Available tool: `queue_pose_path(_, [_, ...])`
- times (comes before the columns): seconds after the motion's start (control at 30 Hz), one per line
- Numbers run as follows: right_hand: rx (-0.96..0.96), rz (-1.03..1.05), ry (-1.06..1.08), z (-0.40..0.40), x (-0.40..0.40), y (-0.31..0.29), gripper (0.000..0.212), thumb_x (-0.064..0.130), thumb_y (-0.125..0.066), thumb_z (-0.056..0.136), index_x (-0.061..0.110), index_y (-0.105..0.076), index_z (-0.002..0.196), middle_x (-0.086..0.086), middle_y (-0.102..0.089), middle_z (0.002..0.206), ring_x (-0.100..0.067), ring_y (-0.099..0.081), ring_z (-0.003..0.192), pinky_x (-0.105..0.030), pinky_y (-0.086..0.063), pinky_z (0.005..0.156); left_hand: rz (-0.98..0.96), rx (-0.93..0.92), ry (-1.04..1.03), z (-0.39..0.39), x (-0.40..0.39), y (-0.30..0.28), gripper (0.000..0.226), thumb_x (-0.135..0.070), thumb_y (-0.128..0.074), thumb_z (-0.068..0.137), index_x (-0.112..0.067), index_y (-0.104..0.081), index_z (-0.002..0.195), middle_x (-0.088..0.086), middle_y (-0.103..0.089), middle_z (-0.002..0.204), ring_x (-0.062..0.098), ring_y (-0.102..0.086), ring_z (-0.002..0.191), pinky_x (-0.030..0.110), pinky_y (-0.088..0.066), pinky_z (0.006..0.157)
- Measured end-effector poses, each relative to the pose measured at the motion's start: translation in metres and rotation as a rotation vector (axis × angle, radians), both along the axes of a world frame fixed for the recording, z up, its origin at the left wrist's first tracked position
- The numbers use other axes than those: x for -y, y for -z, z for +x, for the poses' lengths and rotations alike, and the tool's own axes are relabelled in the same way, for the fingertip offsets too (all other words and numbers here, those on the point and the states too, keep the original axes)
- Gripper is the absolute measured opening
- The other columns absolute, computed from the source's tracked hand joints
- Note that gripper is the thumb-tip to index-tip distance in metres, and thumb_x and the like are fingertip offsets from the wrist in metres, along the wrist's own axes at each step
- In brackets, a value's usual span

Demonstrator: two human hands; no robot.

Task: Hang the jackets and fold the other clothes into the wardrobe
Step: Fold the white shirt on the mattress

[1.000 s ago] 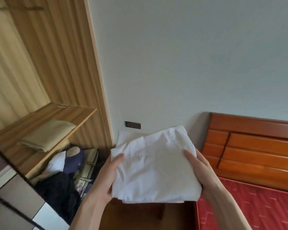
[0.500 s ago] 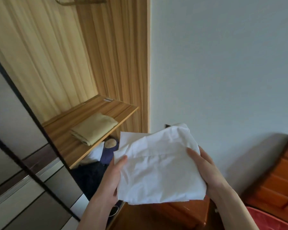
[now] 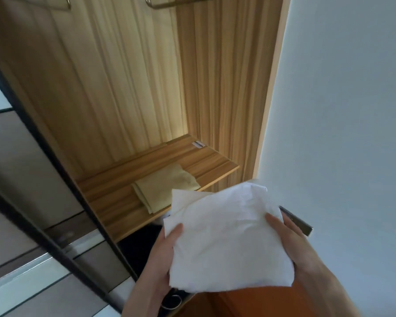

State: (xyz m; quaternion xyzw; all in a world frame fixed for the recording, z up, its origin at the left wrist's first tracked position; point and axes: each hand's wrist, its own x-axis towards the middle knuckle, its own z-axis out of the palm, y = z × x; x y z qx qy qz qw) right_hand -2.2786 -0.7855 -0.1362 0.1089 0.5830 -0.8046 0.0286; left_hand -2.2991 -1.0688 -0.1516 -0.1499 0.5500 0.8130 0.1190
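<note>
Fingers: left hand (image 3: 164, 250) grips the left edge of the folded white garment (image 3: 226, 239), thumb (image 3: 175, 232) on top, remaining fingers hidden beneath. Right hand (image 3: 293, 243) grips the right edge, thumb on top, fingers curled under. Garment: held in the air before the open wardrobe (image 3: 128, 88), roughly flat, long axis left to right, far edge toward the shelf (image 3: 192, 161). Shelf: folded tan cloth (image 3: 165, 186) near its front edge.
</note>
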Motion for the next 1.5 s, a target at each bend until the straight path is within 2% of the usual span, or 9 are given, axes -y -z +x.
queue_pose_path(0.2, [0.050, 0.020, -0.076, -0.065, 0.025, -0.006, 0.023, 0.040, -0.068, 0.098, 0.043, -0.074, 0.119, 0.003, -0.079, 0.116, -0.019, -0.078, 0.101, -0.038, -0.064, 0.072, 0.002, 0.021, -0.149, -0.028, 0.023, -0.003, 0.029, -0.030, -0.069, 0.097, -0.031, -0.066, 0.126, 0.003, -0.079, 0.113, 0.027, -0.078, 0.096, 0.038, -0.063, 0.063])
queue_pose_path(0.33, [0.054, 0.088, -0.089, -0.101, 0.049, -0.009, 0.018, 0.037, -0.067, 0.100, 0.036, -0.075, 0.116, 0.006, -0.081, 0.104, -0.014, -0.078, 0.090, -0.032, -0.063, 0.065, -0.037, 0.009, -0.208, -0.050, 0.049, 0.001, 0.031, -0.031, -0.071, 0.097, -0.032, -0.066, 0.128, 0.004, -0.078, 0.117, 0.030, -0.077, 0.102, 0.049, -0.063, 0.079])
queue_pose_path(0.4, [0.051, 0.126, -0.097, -0.119, 0.061, -0.011, 0.020, 0.038, -0.066, 0.100, 0.033, -0.075, 0.117, 0.005, -0.081, 0.105, -0.014, -0.078, 0.091, -0.037, -0.063, 0.074, -0.043, -0.018, -0.245, -0.062, 0.060, 0.001, 0.028, -0.031, -0.071, 0.098, -0.035, -0.066, 0.125, 0.002, -0.078, 0.116, 0.029, -0.077, 0.100, 0.047, -0.063, 0.076])
queue_pose_path(0.57, [0.021, 0.137, -0.189, -0.154, 0.084, -0.013, 0.019, 0.040, -0.070, 0.096, 0.053, -0.074, 0.110, 0.012, -0.079, 0.110, -0.011, -0.077, 0.095, -0.029, -0.063, 0.070, -0.048, -0.057, -0.286, -0.090, 0.076, 0.004, 0.029, -0.030, -0.068, 0.100, -0.038, -0.065, 0.127, -0.002, -0.079, 0.110, 0.024, -0.078, 0.095, 0.041, -0.063, 0.070])
queue_pose_path(0.83, [0.006, 0.177, -0.242, -0.242, 0.119, 0.005, 0.030, 0.024, -0.077, 0.091, 0.043, -0.075, 0.114, 0.007, -0.079, 0.109, -0.020, -0.078, 0.092, -0.035, -0.063, 0.068, -0.072, -0.074, -0.442, -0.136, 0.095, 0.007, 0.026, -0.025, -0.068, 0.100, -0.039, -0.067, 0.122, -0.004, -0.080, 0.104, 0.021, -0.078, 0.090, 0.035, -0.062, 0.062])
queue_pose_path(1.0, [0.042, 0.208, -0.295, -0.303, 0.141, 0.022, 0.034, 0.032, -0.082, 0.085, 0.038, -0.072, 0.117, 0.002, -0.077, 0.111, -0.027, -0.076, 0.096, -0.043, -0.062, 0.076, -0.134, -0.131, -0.545, -0.175, 0.109, 0.013, 0.020, -0.022, -0.067, 0.101, -0.037, -0.069, 0.114, -0.009, -0.079, 0.101, 0.013, -0.077, 0.086, 0.029, -0.061, 0.060])
queue_pose_path(1.13, [-0.007, 0.276, -0.415, -0.351, 0.146, 0.031, 0.038, 0.033, -0.081, 0.086, 0.038, -0.072, 0.122, 0.003, -0.075, 0.119, -0.028, -0.072, 0.106, -0.053, -0.060, 0.090, -0.205, -0.156, -0.604, -0.203, 0.116, 0.026, 0.020, -0.019, -0.070, 0.099, -0.038, -0.073, 0.106, -0.008, -0.079, 0.104, 0.015, -0.077, 0.091, 0.034, -0.064, 0.070])
queue_pose_path(1.3, [-0.090, 0.442, -0.457, -0.398, 0.168, 0.044, 0.030, 0.032, -0.074, 0.093, 0.038, -0.065, 0.121, 0.020, -0.066, 0.108, -0.007, -0.063, 0.097, -0.026, -0.047, 0.070, -0.247, -0.108, -0.688, -0.236, 0.118, 0.049, 0.018, -0.019, -0.068, 0.100, -0.026, -0.068, 0.117, -0.003, -0.075, 0.108, 0.021, -0.073, 0.098, 0.041, -0.062, 0.081])
queue_pose_path(1.5, [-0.142, 0.459, -0.478, -0.426, 0.191, 0.076, 0.041, 0.022, -0.067, 0.097, 0.031, -0.061, 0.136, 0.016, -0.064, 0.114, -0.010, -0.060, 0.105, -0.029, -0.046, 0.077, -0.301, 0.067, -0.785, -0.271, 0.119, 0.071, 0.015, -0.017, -0.064, 0.101, -0.022, -0.062, 0.115, -0.001, -0.066, 0.106, 0.020, -0.064, 0.094, 0.040, -0.052, 0.087])
